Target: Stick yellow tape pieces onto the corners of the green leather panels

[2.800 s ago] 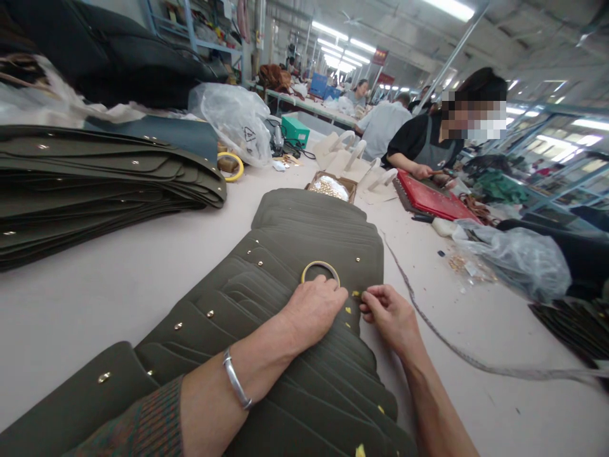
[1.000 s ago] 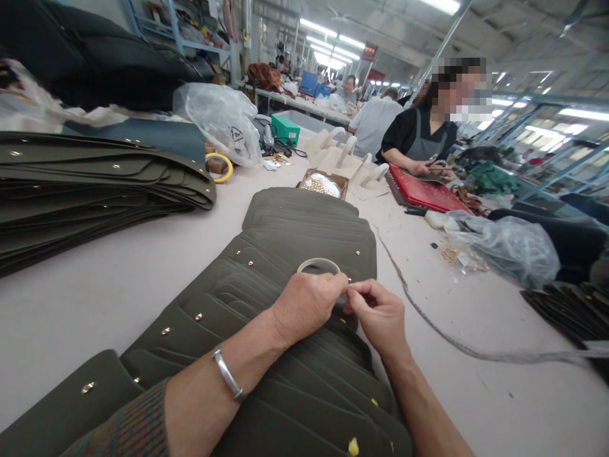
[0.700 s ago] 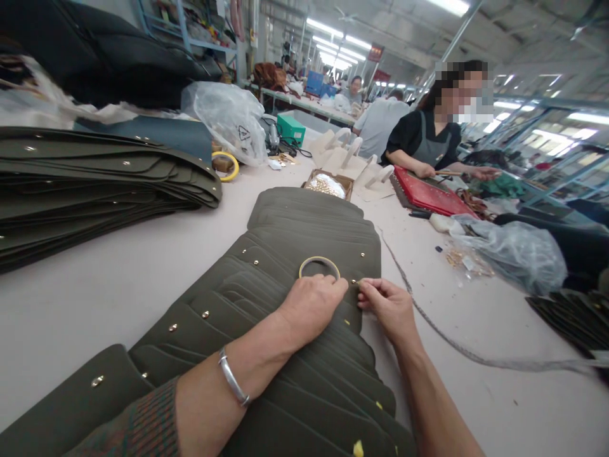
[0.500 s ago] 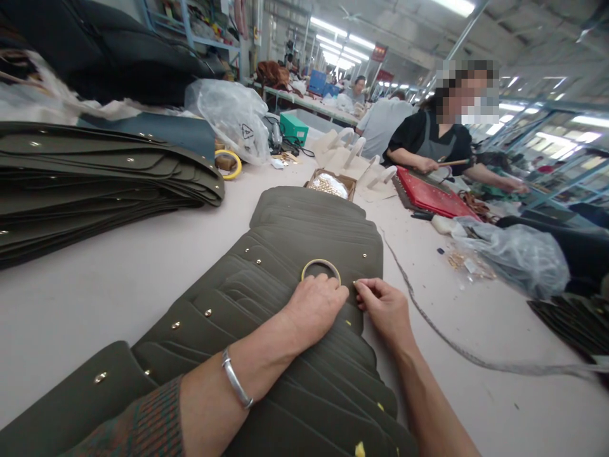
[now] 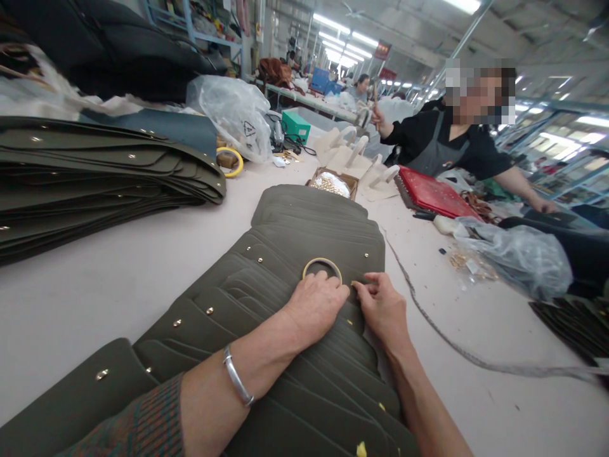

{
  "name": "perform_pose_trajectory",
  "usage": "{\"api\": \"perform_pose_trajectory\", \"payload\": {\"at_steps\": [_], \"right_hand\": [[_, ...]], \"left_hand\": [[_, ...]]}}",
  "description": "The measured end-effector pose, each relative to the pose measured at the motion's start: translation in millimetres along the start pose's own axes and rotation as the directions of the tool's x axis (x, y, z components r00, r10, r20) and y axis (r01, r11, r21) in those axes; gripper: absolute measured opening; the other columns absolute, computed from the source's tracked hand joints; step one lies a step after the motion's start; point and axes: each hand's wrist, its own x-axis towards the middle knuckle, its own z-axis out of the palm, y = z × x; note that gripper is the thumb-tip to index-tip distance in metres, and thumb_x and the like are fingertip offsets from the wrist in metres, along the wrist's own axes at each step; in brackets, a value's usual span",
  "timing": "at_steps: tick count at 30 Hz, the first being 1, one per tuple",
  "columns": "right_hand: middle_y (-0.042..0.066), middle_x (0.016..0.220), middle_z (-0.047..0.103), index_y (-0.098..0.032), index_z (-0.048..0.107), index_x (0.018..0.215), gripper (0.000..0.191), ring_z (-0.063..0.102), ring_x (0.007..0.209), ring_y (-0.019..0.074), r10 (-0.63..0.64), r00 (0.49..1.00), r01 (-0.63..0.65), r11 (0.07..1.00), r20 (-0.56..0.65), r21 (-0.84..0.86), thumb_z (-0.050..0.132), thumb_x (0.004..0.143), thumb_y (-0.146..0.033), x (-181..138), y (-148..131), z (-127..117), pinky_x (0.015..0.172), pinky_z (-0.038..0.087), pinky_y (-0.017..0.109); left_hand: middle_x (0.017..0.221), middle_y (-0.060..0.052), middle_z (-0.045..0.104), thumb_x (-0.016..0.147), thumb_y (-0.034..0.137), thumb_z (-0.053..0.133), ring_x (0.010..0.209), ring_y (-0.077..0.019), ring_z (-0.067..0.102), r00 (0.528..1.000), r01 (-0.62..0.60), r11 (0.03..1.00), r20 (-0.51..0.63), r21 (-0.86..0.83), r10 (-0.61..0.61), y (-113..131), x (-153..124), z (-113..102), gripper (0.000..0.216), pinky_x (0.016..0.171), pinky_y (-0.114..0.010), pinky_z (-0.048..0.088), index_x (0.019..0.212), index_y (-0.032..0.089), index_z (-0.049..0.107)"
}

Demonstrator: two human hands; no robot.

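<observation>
Fanned olive leather panels (image 5: 304,231): I judge them limp, light; lift by an edge. Fingers: left hand (image 5: 316,306) curled, pressing the top one; right hand (image 5: 383,309) pinching a brass stud (image 5: 354,284).

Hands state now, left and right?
Left hand: curled, pressing olive panels by the ring; grasp cannot be told.
Right hand: pinched shut at a stud.

Our left hand (image 5: 314,308) rests on olive panels (image 5: 304,222), a ring (image 5: 322,261) just beyond its fingers (image 5: 328,284); right hand (image 5: 383,309) alongside.
</observation>
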Motion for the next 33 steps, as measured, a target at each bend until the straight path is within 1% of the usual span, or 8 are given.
{"api": "perform_pose_trajectory", "payload": {"at_steps": [3, 7, 13, 17, 19, 24, 28, 33], "right_hand": [[0.004, 0.073, 0.072, -0.02, 0.066, 0.083, 0.02, 0.067, 0.064, 0.0188, -0.044, 0.999, 0.043, 0.999, 0.033, 0.016, 0.056, 0.082, -0.038, -6, 4, -4, 0.065, 0.05, 0.03], [0.006, 0.083, 0.074, -0.021, 0.07, 0.08, 0.021, 0.067, 0.075, 0.0197, -0.192, 0.981, 0.194, 0.978, 0.028, -0.073, 0.053, 0.084, -0.033, -9, 4, -3, 0.073, 0.05, 0.031], [0.004, 0.075, 0.072, -0.021, 0.069, 0.079, 0.022, 0.065, 0.066, 0.0179, -0.173, 0.985, 0.172, 0.977, 0.002, -0.122, 0.051, 0.084, -0.033, -1, -1, 3, 0.065, 0.047, 0.028], [0.005, 0.074, 0.069, -0.02, 0.068, 0.079, 0.021, 0.062, 0.067, 0.0176, -0.213, 0.976, 0.216, 0.964, 0.034, -0.158, 0.05, 0.084, -0.03, 3, -2, 6, 0.066, 0.044, 0.028], [0.005, 0.073, 0.068, -0.019, 0.067, 0.078, 0.021, 0.061, 0.067, 0.018, -0.191, 0.981, 0.195, 0.965, 0.039, -0.175, 0.05, 0.083, -0.03, 5, -3, 7, 0.066, 0.043, 0.028], [0.004, 0.07, 0.069, -0.021, 0.067, 0.078, 0.021, 0.064, 0.067, 0.0201, 0.026, 0.998, -0.014, 0.979, 0.057, -0.202, 0.05, 0.081, -0.032, 7, -7, 6, 0.063, 0.042, 0.03], [0.003, 0.065, 0.069, -0.021, 0.067, 0.066, 0.02, 0.063, 0.065, 0.0199, 0.097, 0.979, -0.063, 0.981, 0.182, -0.185, 0.053, 0.077, -0.03, 5, -9, -6, 0.06, 0.04, 0.029], [0.0, 0.054, 0.062, -0.018, 0.067, 0.058, 0.033, 0.055, 0.054, 0.0153, 0.037, 0.88, -0.06, 0.998, 0.473, 0.033, 0.055, 0.08, -0.04, 2, 1, -26, 0.05, 0.035, 0.025]], "left_hand": [[0.089, -0.007, 0.062, 0.092, 0.012, 0.04, 0.088, -0.0241, 0.054, 1.0, -0.003, 1.0, -0.002, -0.007, 0.003, 0, 0, -2, 0.019, 0.075, -0.038, 0.047, 0.087, 0.017, 0.058], [0.092, -0.008, 0.062, 0.092, 0.012, 0.04, 0.089, -0.0241, 0.054, 1.0, 0.004, 1.0, 0.019, -0.014, -0.004, 1, 0, -6, 0.02, 0.076, -0.039, 0.047, 0.088, 0.016, 0.059], [0.092, -0.009, 0.062, 0.09, 0.012, 0.041, 0.09, -0.0251, 0.054, 1.0, 0.002, 1.0, 0.017, -0.005, -0.002, 1, 1, -5, 0.019, 0.075, -0.039, 0.047, 0.086, 0.016, 0.059], [0.091, -0.008, 0.062, 0.09, 0.012, 0.041, 0.089, -0.0248, 0.054, 1.0, 0.004, 1.0, 0.011, 0.005, -0.004, 1, 1, -3, 0.019, 0.074, -0.038, 0.048, 0.086, 0.016, 0.059], [0.092, -0.008, 0.062, 0.089, 0.011, 0.042, 0.089, -0.0246, 0.054, 1.0, 0.004, 1.0, 0.012, 0.012, -0.004, 1, 1, -2, 0.018, 0.075, -0.038, 0.048, 0.086, 0.016, 0.059], [0.092, -0.008, 0.062, 0.089, 0.012, 0.042, 0.09, -0.0245, 0.054, 0.999, -0.031, 0.999, -0.032, 0.031, 0.032, -2, 1, 0, 0.017, 0.079, -0.039, 0.046, 0.087, 0.016, 0.058], [0.093, -0.007, 0.062, 0.089, 0.014, 0.043, 0.089, -0.0237, 0.054, 0.996, -0.058, 0.998, -0.071, 0.012, 0.059, -6, 2, -2, 0.015, 0.081, -0.039, 0.045, 0.09, 0.017, 0.058], [0.094, -0.006, 0.062, 0.09, 0.011, 0.041, 0.088, -0.021, 0.055, 0.994, -0.083, 0.996, -0.071, -0.024, 0.081, -11, 2, -2, 0.017, 0.079, -0.035, 0.047, 0.092, 0.018, 0.057]]}}
